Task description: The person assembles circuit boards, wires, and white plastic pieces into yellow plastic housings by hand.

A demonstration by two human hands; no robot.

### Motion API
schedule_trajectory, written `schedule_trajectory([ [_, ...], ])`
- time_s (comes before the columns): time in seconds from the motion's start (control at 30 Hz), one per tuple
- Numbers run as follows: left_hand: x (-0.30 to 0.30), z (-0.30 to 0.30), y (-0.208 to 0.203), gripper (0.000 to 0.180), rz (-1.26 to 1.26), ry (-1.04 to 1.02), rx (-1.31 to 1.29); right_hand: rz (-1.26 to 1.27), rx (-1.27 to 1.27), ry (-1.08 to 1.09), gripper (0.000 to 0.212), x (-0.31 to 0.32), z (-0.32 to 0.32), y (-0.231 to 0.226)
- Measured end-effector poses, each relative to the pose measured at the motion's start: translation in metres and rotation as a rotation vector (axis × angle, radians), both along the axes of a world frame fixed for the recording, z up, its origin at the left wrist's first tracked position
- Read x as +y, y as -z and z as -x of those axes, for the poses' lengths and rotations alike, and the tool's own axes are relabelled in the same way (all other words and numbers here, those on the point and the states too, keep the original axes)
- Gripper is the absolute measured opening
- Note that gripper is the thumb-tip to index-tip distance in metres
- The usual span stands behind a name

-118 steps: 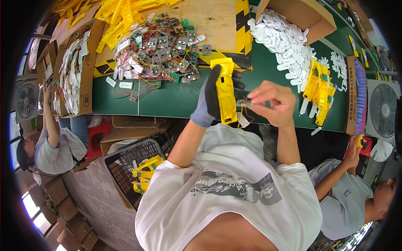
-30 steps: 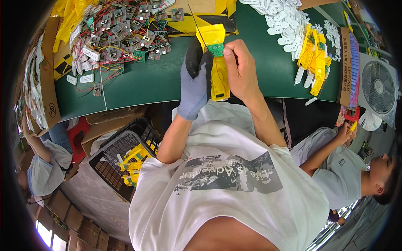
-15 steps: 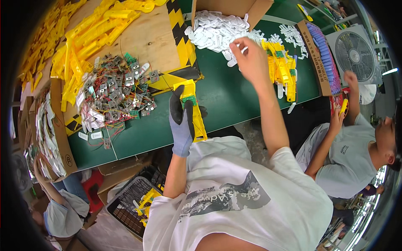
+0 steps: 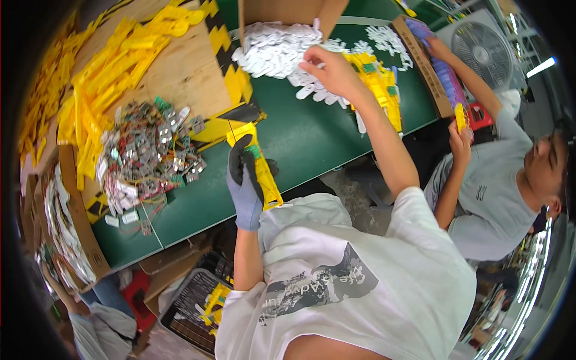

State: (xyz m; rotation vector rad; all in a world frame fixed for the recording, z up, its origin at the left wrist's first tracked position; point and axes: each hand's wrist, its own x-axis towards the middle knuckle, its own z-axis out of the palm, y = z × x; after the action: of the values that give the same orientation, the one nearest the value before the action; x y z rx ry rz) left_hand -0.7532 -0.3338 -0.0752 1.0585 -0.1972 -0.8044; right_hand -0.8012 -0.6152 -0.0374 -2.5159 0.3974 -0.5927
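My left hand [image 4: 245, 186], in a grey-blue glove with dark fingers, grips a long yellow plastic housing [image 4: 269, 185] above the bench's near edge. A small green circuit board [image 4: 254, 151] sits inside the housing, and a thin dark wire rises from its far end. My bare right hand [image 4: 331, 71] hovers at the near right side of a heap of small white plastic pieces [image 4: 273, 48]. Its thumb and fingers are bent toward each other in a pinch; whatever is between them is not distinguishable. Beneath and beside my right forearm lie several yellow housings [image 4: 384, 87] with green boards.
Wired small parts [image 4: 153, 150] lie piled on the left of the green bench [image 4: 288, 135]. Yellow housings [image 4: 123, 57] cover a wooden board. An open carton [image 4: 291, 11] stands behind the white heap. At right, a co-worker [image 4: 492, 186] reaches into a box of purple cylinders [image 4: 441, 66].
The whole view has shifted. My left hand keeps its hold on the yellow housing, and my right hand stays beside the white heap. The co-worker's far hand has reached the purple cylinders.
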Motion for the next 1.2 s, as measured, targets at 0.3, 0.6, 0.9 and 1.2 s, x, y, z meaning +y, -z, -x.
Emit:
schedule_trajectory([
  [0.3, -0.001, -0.003, 0.006, 0.019, -0.070, -0.106, -0.293, -0.765, 0.176, -0.205, 0.009, 0.141, 0.026, 0.015],
  [0.6, -0.001, -0.001, 0.009, 0.019, -0.042, -0.128, -0.257, -1.141, 0.095, -0.245, 0.010, 0.143, 0.033, 0.023],
  [0.9, -0.001, 0.009, -0.008, 0.019, -0.154, -0.141, -0.234, -0.812, -0.106, 0.011, 0.013, 0.155, 0.030, 0.026],
  [1.2, -0.005, 0.012, 0.007, 0.020, -0.305, -0.263, -0.588, -0.783, 0.216, -0.095, 0.008, 0.153, 0.033, 0.011],
])
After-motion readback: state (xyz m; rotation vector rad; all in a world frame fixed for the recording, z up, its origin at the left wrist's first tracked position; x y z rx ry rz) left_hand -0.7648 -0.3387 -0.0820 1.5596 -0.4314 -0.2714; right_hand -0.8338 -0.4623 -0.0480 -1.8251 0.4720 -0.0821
